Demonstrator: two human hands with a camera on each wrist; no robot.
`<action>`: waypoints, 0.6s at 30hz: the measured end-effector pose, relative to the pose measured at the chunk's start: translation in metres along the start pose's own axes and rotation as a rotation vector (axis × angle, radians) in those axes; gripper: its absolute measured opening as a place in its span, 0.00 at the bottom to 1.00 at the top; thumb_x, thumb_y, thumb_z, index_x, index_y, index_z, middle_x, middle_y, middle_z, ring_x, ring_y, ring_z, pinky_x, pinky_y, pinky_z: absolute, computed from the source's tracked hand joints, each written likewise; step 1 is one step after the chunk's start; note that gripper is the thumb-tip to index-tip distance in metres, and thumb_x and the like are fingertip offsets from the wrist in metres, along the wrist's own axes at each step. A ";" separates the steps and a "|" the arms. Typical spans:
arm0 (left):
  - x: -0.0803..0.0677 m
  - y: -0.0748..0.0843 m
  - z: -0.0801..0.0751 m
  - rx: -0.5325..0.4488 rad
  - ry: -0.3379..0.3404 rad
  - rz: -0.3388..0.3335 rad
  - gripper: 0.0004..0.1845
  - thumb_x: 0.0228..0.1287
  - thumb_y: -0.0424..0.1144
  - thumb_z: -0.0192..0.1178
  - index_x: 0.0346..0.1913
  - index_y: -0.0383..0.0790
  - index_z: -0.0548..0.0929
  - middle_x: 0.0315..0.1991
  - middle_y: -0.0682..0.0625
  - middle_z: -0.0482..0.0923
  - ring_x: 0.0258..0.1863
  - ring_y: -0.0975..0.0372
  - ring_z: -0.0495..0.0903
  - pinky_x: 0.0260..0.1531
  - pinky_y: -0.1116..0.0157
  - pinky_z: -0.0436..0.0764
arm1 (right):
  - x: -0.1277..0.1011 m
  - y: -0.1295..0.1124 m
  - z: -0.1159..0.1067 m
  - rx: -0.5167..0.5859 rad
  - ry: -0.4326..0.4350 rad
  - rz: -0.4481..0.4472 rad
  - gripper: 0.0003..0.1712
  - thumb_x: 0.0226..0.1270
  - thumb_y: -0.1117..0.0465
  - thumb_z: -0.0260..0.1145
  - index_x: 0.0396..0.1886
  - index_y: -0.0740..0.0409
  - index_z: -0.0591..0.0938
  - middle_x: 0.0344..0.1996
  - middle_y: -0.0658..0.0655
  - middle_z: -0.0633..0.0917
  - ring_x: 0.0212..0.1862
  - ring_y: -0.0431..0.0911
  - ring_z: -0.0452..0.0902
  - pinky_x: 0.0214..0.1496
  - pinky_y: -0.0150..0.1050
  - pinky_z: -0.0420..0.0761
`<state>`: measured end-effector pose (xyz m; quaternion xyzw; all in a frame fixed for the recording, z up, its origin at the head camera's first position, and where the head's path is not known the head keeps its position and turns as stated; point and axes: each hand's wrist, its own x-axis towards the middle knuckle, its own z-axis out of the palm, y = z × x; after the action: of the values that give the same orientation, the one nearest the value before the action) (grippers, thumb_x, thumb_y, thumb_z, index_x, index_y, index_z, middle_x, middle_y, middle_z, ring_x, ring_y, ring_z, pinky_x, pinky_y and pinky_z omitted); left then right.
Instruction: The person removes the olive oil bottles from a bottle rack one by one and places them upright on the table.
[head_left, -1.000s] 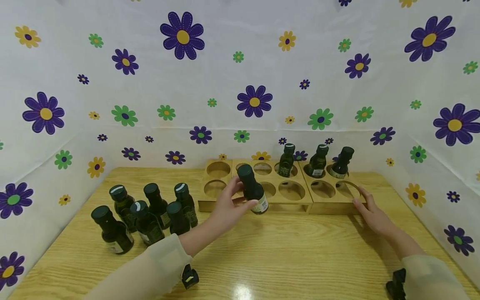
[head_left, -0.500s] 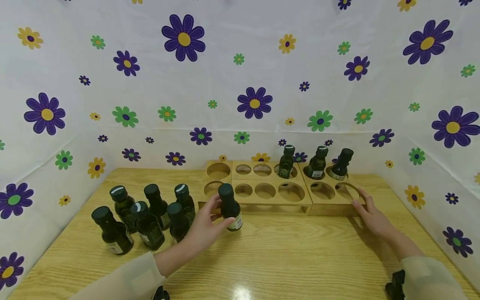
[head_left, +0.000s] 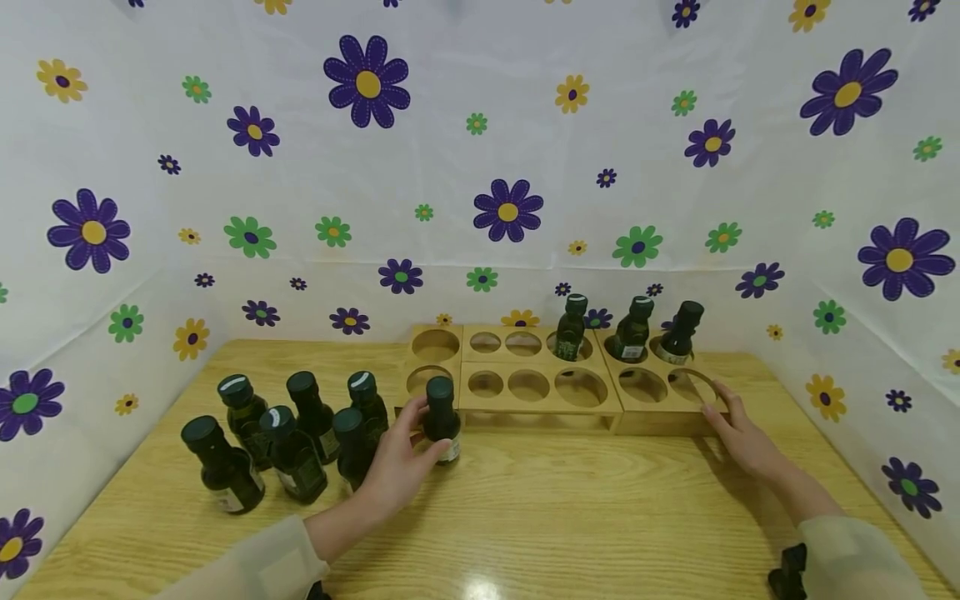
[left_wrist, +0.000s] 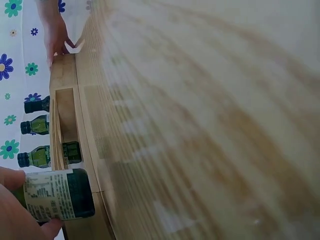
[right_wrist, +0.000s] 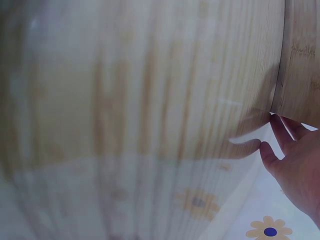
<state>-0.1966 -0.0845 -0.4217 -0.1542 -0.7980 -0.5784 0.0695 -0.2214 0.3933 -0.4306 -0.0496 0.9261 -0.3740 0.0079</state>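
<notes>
My left hand [head_left: 396, 467] grips a small dark green bottle [head_left: 441, 408] by its body, fingers behind it and thumb in front. It is upright, just in front of the rack's left end. In the left wrist view the pale printed label of this bottle [left_wrist: 50, 196] faces the camera. A wooden rack [head_left: 542, 404] with round holes stands at the back of the table. At its right end rests my right hand [head_left: 750, 437], with extended fingers touching the corner. In the right wrist view the fingertips [right_wrist: 276, 122] meet the rack's end.
Several capped dark bottles [head_left: 296, 454] stand grouped at the left of the table, close to my left forearm. Three more bottles [head_left: 630, 332] sit in back-row holes toward the rack's right. A flowered cloth [head_left: 450, 167] hangs behind and along both sides.
My left hand has moved left and toward me with the bottle, from before the rack's middle to its left end. My right hand stays at the rack's right corner.
</notes>
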 end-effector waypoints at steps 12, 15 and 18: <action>0.004 -0.006 0.003 0.035 0.021 -0.038 0.31 0.62 0.23 0.63 0.67 0.36 0.66 0.60 0.36 0.72 0.60 0.46 0.71 0.58 0.45 0.71 | -0.002 -0.001 0.001 0.007 -0.001 0.009 0.40 0.81 0.47 0.37 0.75 0.66 0.33 0.70 0.80 0.42 0.63 0.81 0.50 0.58 0.75 0.53; 0.005 -0.008 0.003 0.035 0.025 -0.041 0.30 0.62 0.23 0.62 0.66 0.36 0.66 0.60 0.36 0.71 0.60 0.46 0.71 0.58 0.46 0.71 | -0.003 -0.001 0.001 0.012 -0.003 0.004 0.40 0.81 0.47 0.37 0.75 0.67 0.33 0.70 0.80 0.42 0.62 0.81 0.50 0.57 0.75 0.53; 0.006 -0.009 0.004 0.034 0.028 -0.054 0.30 0.63 0.24 0.62 0.67 0.36 0.66 0.61 0.36 0.71 0.60 0.46 0.71 0.57 0.47 0.72 | -0.003 -0.002 0.001 0.015 -0.003 -0.001 0.40 0.81 0.48 0.37 0.75 0.67 0.33 0.70 0.80 0.42 0.62 0.81 0.50 0.57 0.75 0.53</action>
<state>-0.2052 -0.0820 -0.4290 -0.1235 -0.8106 -0.5684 0.0676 -0.2179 0.3913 -0.4301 -0.0504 0.9232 -0.3808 0.0094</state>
